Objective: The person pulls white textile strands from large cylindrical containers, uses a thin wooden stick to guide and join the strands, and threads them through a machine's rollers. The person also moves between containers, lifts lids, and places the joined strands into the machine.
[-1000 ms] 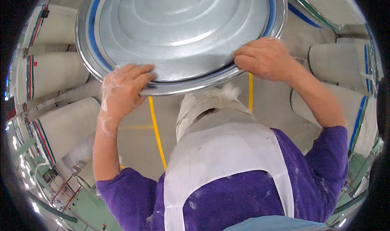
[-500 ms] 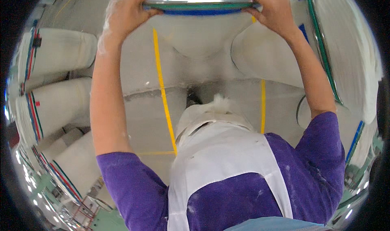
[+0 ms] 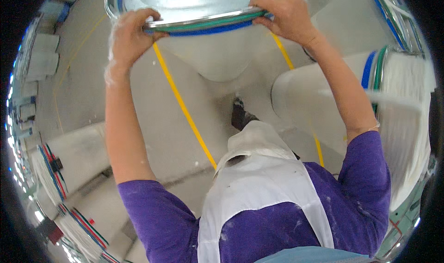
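A tall off-white can stands in front of me, with a shiny metal rim and green and blue bands below it. Inside its mouth shows a round metal plate with pressed rings. My left hand is closed over the near left part of the rim, thumb underneath. Farther right, my right hand grips the same rim, fingers on top and thumb below. White fibre clings to my left wrist.
To the right stands a can heaped with white fibre sliver. More cans with coloured bands line the lower left. Yellow lines cross the grey floor. My dark shoe shows below the apron.
The floor and surrounding cans have shifted in view as I move along with the held can. More of its metal plate shows now. Both hands keep their hold on the rim.
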The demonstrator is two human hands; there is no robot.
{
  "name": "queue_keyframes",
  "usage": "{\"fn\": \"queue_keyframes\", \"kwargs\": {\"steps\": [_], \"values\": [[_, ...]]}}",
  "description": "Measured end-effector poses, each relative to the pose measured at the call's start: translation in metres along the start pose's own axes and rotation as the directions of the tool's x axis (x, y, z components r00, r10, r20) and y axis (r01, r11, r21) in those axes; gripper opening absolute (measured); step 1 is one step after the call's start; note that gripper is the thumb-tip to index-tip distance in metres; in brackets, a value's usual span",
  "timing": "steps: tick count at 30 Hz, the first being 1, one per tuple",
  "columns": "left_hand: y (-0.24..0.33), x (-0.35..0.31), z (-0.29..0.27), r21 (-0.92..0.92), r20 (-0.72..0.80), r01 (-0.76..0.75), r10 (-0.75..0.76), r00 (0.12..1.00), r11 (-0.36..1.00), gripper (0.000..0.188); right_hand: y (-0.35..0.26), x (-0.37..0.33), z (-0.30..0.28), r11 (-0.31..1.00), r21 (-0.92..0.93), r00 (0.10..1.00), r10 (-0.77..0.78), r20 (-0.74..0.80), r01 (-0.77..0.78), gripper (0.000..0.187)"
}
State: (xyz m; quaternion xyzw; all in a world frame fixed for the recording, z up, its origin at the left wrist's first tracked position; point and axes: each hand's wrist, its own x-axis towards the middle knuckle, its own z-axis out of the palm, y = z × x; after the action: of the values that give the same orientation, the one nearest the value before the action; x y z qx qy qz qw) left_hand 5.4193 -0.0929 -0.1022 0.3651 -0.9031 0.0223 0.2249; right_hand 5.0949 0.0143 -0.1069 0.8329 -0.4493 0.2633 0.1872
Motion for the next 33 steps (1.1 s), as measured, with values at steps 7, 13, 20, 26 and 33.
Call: {"fn": "queue_keyframes", "kwargs": {"steps": [7, 13, 20, 26, 33], "values": [[-0.113, 0.180, 0.053, -0.053, -0.048, -0.086, 0.084, 0.995, 0.995, 0.040, 0.149, 0.124, 0.093, 0.993, 0.086, 0.995, 0.075, 0.064, -0.080, 0.033], [-0.221, 0.295, 0.087, -0.075, -0.100, -0.109, 0.102, 0.990, 0.991, 0.042, 0.242, 0.221, 0.171, 0.977, 0.096, 0.981, 0.183, 0.061, -0.188, 0.036], [-0.296, 0.427, 0.123, -0.130, -0.114, -0.172, 0.158, 0.981, 0.976, 0.043, 0.272, 0.262, 0.261, 0.805, 0.125, 0.772, 0.592, -0.231, -0.580, 0.076], [-0.370, 0.502, 0.196, -0.087, -0.136, -0.194, 0.181, 0.974, 0.977, 0.041, 0.262, 0.128, 0.339, 0.663, -0.041, 0.506, 0.609, 0.610, -0.748, 0.051], [-0.438, 0.656, 0.291, 0.029, -0.064, -0.110, 0.112, 0.992, 0.993, 0.043, 0.334, -0.111, 0.325, 0.043, -0.263, -0.121, 0.810, 0.574, -0.964, 0.038]]}}
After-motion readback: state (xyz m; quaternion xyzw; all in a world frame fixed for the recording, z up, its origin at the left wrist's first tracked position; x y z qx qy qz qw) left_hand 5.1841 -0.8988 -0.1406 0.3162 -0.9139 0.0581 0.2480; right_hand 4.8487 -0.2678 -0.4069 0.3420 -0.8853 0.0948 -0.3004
